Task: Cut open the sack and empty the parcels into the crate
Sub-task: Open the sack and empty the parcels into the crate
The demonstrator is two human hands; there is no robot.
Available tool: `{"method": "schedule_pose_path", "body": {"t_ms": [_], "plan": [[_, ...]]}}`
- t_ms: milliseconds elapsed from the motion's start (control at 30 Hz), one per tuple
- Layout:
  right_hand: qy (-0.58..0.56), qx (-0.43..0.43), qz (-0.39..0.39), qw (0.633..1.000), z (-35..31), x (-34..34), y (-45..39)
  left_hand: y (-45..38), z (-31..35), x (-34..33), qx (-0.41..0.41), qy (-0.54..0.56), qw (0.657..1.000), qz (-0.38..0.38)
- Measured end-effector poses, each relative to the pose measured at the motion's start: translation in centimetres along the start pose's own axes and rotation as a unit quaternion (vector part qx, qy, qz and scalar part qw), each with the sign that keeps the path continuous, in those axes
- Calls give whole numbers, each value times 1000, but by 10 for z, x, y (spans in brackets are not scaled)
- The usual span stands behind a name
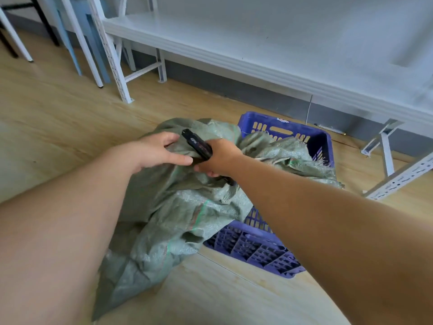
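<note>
Green woven sack lies draped over the blue crate, w/ your left hand pinching its fabric. Right hand, just beside, grips the black cutter, long axis pointing away-left.

White shelving rack, wooden floor

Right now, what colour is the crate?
Blue-purple crate, clearest in the head view.

The sack at the frame's centre is faded green weave with a thin red-and-green stripe. The crate is purple-blue lattice. The cutter is black. The floor is pale wood-grain; the shelf at upper right is white.
</note>
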State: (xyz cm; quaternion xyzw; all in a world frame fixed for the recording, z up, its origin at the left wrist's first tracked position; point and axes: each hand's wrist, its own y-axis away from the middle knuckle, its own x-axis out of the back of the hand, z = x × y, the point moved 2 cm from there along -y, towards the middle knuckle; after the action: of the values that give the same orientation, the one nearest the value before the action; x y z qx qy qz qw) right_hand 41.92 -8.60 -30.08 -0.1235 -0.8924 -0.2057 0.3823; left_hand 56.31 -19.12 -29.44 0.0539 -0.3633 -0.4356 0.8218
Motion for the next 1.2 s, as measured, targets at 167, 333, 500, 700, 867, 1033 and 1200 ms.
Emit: {"method": "schedule_pose_path", "body": {"t_ms": [167,333,500,700,867,1033,1200], "plan": [[-230,-94,194,949,2,23,-24,17,-26,7,108,-275,952,-81],[-315,-99,244,912,-8,46,-24,9,-47,-11,103,-320,926,174],[-232,-136,248,931,4,53,-17,16,-12,22,120,-288,898,311],[-93,27,298,950,-31,57,6,9,54,43,-9,-212,888,409],[-182,18,154,971,-36,30,-1,2,60,27,-79,-180,909,368],[-204,-86,198,955,-22,18,-11,0,45,9,-124,-141,930,317],[-401,-142,205,882,-28,32,-19,-1,10,-4,-87,-152,943,284]]}}
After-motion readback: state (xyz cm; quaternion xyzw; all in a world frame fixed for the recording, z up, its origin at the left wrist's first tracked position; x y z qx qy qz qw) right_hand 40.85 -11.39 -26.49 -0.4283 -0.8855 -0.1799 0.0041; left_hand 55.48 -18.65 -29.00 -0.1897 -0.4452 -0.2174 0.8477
